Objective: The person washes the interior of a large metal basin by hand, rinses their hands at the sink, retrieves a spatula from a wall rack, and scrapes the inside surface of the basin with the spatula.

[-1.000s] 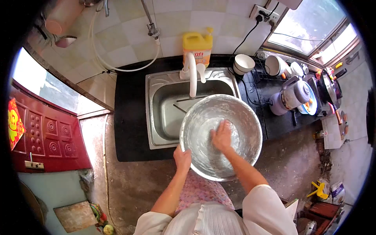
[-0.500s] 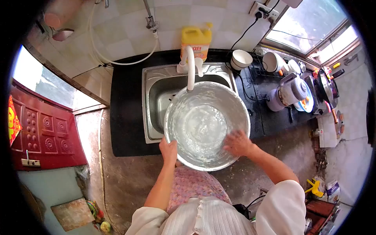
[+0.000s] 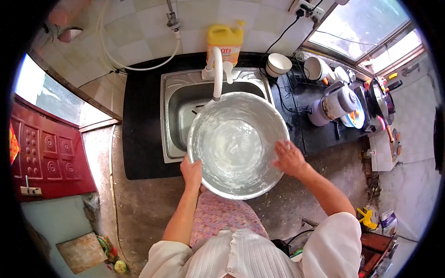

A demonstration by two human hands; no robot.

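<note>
A large metal basin (image 3: 266,173) stands tilted over the front right of the sink (image 3: 165,139), with whitish residue on its inner wall and bottom. My left hand (image 3: 191,172) grips the basin's rim at the lower left, thumb on the edge. At the right side of the basin is my right hand (image 3: 289,158), its fingers apart over the inner wall near the rim; it holds nothing. The white faucet (image 3: 218,74) curves down to the basin's far rim, and no water stream shows at its mouth.
Behind the faucet stands a yellow jug (image 3: 225,41). To the right on the black counter (image 3: 143,139) are a white bowl (image 3: 279,64), a second bowl (image 3: 315,68), a blender-like appliance (image 3: 331,105), a plate with orange food and a pan (image 3: 379,98). A red door (image 3: 51,153) is at the left.
My right hand has moved from inside the basin up and outward to its right rim. The liquid swirling in the basin looks calmer and lower. The view has shifted slightly.
</note>
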